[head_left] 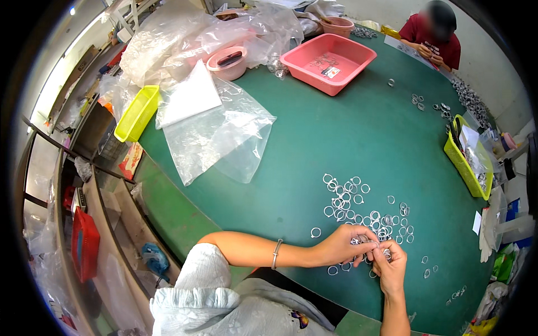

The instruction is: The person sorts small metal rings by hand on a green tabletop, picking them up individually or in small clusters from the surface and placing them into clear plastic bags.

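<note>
My left hand (343,244), reaching in from the left, is closed around several small silver metal rings (358,239). Close against it, my right hand (392,265) has its thumb and fingers pinched on silver rings too. The fingertips of both hands meet, so how many rings each one holds is hidden. Just beyond my hands a loose spread of silver rings (340,204), each with a small knob or tab, lies on the green tabletop (280,145). More rings lie partly under my hands, and a few single ones (425,260) are scattered to the right.
A pink tray (357,63) with some rings stands at the far side. Clear plastic bags (224,140) and a yellow-green basket (137,115) are at left; another yellow-green basket (469,168) stands at right. Across the table a person in a dark red shirt (417,32) handles something near ring piles (471,101).
</note>
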The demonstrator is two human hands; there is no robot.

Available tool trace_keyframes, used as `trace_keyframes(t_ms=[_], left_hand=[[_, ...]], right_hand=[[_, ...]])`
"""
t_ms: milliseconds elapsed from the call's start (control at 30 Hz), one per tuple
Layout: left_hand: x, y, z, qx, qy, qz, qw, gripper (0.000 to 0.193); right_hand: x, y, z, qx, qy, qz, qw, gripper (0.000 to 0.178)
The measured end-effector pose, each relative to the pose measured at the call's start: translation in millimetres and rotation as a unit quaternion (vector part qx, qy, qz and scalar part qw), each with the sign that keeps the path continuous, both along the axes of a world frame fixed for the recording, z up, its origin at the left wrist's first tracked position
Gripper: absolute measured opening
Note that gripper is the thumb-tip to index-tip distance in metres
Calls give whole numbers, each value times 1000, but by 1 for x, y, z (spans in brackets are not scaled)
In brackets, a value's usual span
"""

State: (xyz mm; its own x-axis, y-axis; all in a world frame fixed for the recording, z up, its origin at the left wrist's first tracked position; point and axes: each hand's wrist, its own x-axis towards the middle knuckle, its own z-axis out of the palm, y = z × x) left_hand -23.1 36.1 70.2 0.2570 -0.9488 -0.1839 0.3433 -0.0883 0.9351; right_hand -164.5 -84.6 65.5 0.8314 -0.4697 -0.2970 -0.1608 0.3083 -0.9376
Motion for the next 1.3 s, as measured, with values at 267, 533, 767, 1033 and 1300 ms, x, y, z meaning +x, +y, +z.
trace_keyframes(t_ms=[267,533,767,1033,1300], left_hand=[[-2,0,-7,-11,21,0,1000,19],[-2,-5,-9,-19,36,-15,999,18],[-7,-2,-26,-81,58,24,995,17],[-8,-14,-33,-82,-53,-3,995,22],[-15,-73,-92,-205,69,97,971,24]], right_hand=[[-1,-1,2,64,-23,8,998,5],[0,-3,4,71,-37,-13,997,7],[1,-6,-4,47,-53,-24,997,14],[-5,-7,7,58,-31,-11,998,14],[-20,23,15,-540,-131,44,830,21]])
